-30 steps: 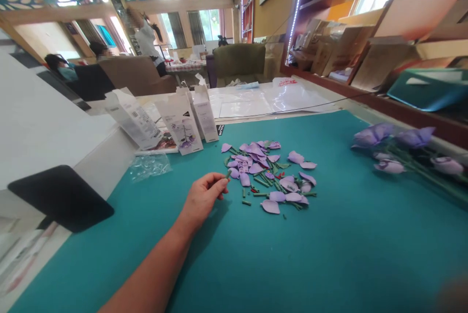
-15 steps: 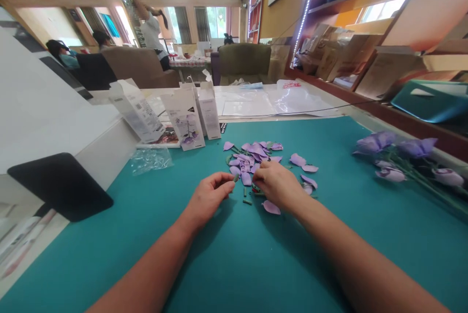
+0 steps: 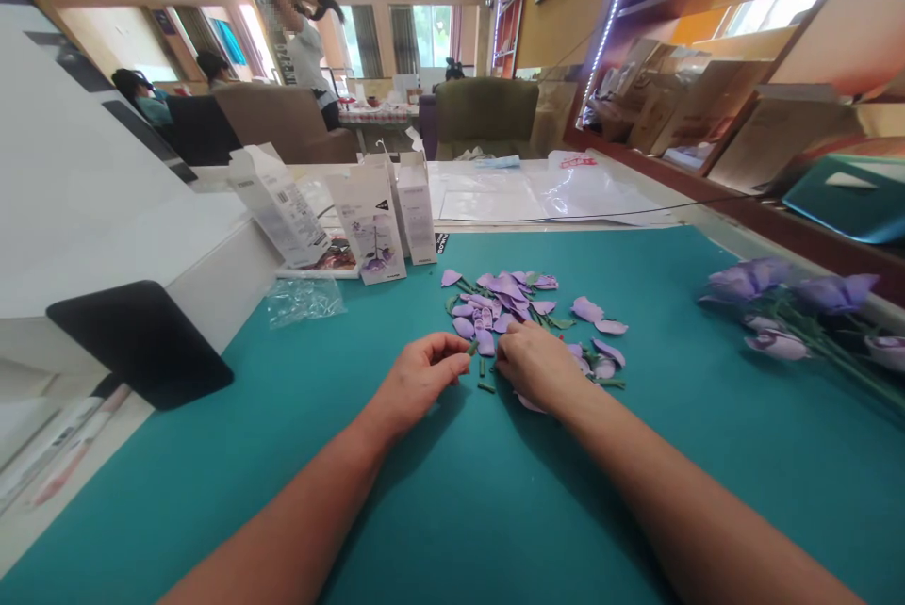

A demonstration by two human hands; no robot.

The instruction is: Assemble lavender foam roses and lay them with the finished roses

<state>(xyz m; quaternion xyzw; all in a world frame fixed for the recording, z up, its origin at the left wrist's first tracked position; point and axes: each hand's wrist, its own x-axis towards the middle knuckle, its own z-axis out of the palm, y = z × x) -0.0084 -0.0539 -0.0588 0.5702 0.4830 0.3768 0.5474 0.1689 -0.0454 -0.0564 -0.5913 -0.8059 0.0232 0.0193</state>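
My left hand (image 3: 422, 377) pinches a small green stem piece (image 3: 472, 349) between thumb and forefinger, left of the petals. Beside it, my right hand (image 3: 541, 365) is closed, its fingertips down near the mat; whatever they grip is hidden. Two short green stem pieces (image 3: 485, 387) lie between the hands. Just beyond is a heap of purple petals (image 3: 505, 289) mixed with green leaves. More loose petals (image 3: 586, 308) are scattered to the right of the heap, and one petal (image 3: 530, 404) is partly covered by my right hand.
A teal mat (image 3: 438, 511) covers the table. White boxes (image 3: 374, 247) and a crumpled clear bag (image 3: 304, 302) stand and lie at the back left, near a black panel (image 3: 141, 341). Purple flowers on stems (image 3: 749, 280) lie at right. People (image 3: 307, 58) are in the background.
The view has shifted slightly, moving everything a little to the right. My right hand has come lower and nearer the stem pieces; my left hand keeps its pinch on the green piece.
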